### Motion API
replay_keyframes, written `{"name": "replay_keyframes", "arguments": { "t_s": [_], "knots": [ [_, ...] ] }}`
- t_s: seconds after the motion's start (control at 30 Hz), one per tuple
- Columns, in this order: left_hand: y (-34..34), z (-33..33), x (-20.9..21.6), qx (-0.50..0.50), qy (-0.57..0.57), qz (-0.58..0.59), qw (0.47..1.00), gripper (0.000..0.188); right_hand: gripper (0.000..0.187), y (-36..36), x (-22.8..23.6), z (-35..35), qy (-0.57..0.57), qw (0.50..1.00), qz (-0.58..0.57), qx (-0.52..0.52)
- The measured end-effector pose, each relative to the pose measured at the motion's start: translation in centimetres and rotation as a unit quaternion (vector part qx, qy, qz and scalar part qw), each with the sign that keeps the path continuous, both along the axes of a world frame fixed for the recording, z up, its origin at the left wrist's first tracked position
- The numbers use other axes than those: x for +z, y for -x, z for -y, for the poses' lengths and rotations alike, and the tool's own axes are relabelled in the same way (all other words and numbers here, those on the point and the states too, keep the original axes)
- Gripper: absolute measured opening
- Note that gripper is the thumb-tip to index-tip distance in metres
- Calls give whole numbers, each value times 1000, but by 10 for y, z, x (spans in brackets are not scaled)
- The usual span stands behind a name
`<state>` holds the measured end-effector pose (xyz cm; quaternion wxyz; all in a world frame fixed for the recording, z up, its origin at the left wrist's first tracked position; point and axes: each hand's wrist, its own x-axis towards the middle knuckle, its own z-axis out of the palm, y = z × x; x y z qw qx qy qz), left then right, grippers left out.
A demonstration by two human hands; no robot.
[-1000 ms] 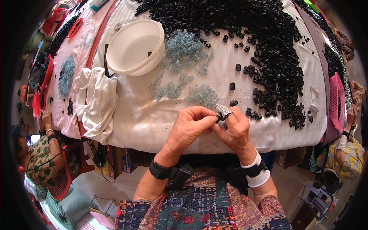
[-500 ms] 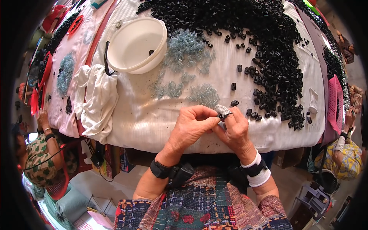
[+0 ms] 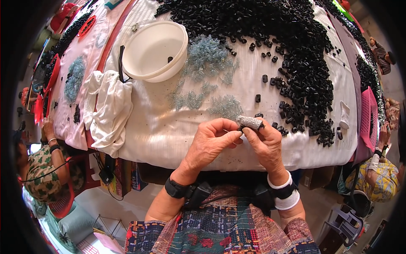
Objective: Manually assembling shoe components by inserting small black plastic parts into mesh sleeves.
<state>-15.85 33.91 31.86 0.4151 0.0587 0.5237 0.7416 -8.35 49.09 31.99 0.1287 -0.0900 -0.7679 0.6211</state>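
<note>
My left hand [image 3: 213, 136] and my right hand [image 3: 266, 146] meet above the near part of the white-covered table. Their thumbs and fingertips pinch at a small black plastic piece [image 3: 240, 128], mostly hidden by the fingers. A grey-white textured sleeve with a dark edge [image 3: 250, 122] wraps the right index finger. Just beyond the fingertips lies a small heap of bluish clear coil springs [image 3: 224, 106]. A larger heap of such springs [image 3: 207, 51] sits farther back. Loose black plastic pieces [image 3: 258, 98] lie to the right of them.
A white round bowl [image 3: 148, 76] with a black piece inside stands at the back left, with a crumpled white cloth [image 3: 108, 112] nearer me. A large pile of black pieces [image 3: 304, 93] covers the back and right. People work at both sides, near a pink basket [image 3: 369, 112].
The sleeved right index finger has swung to lie more sideways, showing the sleeve's full length. My right hand has shifted slightly right and turned; the left still pinches. The view has moved slightly.
</note>
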Motion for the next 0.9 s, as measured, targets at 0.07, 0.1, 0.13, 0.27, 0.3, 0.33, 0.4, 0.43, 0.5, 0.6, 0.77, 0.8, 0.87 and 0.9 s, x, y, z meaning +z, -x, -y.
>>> {"name": "replay_keyframes", "arguments": {
  "t_s": [0.07, 0.1, 0.13, 0.27, 0.3, 0.33, 0.4, 0.43, 0.5, 0.6, 0.77, 0.8, 0.87, 0.9],
  "knots": [
    [-1, 1, -2, -3, 2, -13, 1000, 19, 15, 0, -3, 0, 65, 998, 14, -5],
    [-1, 2, -3, -5, 5, -27, 1000, 20, 15, 0, -2, 0, 66, 998, 14, -5],
    [-1, 3, -4, -5, 5, -26, 1000, 20, 16, 1, 0, -2, 44, 999, 11, 6],
    [-3, 3, -6, 4, 10, -26, 1000, 22, 16, 1, 1, -5, 23, 999, 8, 30],
    [-3, 3, -6, 12, 6, -22, 1000, 23, 16, 1, -1, -4, 22, 999, 8, 30],
    [-3, 3, -6, 12, 6, -22, 1000, 23, 16, 1, -3, -4, 28, 999, 6, 30],
    [-3, 4, -5, 15, 4, -5, 1000, 23, 16, 0, -4, -2, 34, 999, 4, 31],
    [-3, 4, -5, 14, 4, -5, 1000, 23, 16, 0, -3, -1, 44, 999, 7, 22],
    [-4, 2, -5, 39, -3, -3, 999, 21, 16, 0, -1, 1, 53, 998, 10, 14],
    [-4, 3, -5, 36, 9, -14, 999, 19, 16, -1, -4, 3, 148, 989, 23, -10],
    [-4, 3, -7, 43, -19, -11, 999, 19, 24, -1, -14, -2, 20, 999, -27, 24],
    [-4, 2, -7, 43, -16, -15, 999, 19, 24, 0, -13, 0, 20, 999, -27, 25],
    [-4, 1, -8, 45, -19, -15, 999, 19, 28, 1, -10, 3, -38, 998, -42, -2],
    [-4, 1, -8, 47, -21, -15, 999, 19, 28, 1, -8, 5, -38, 998, -42, -1]
  ]
}}
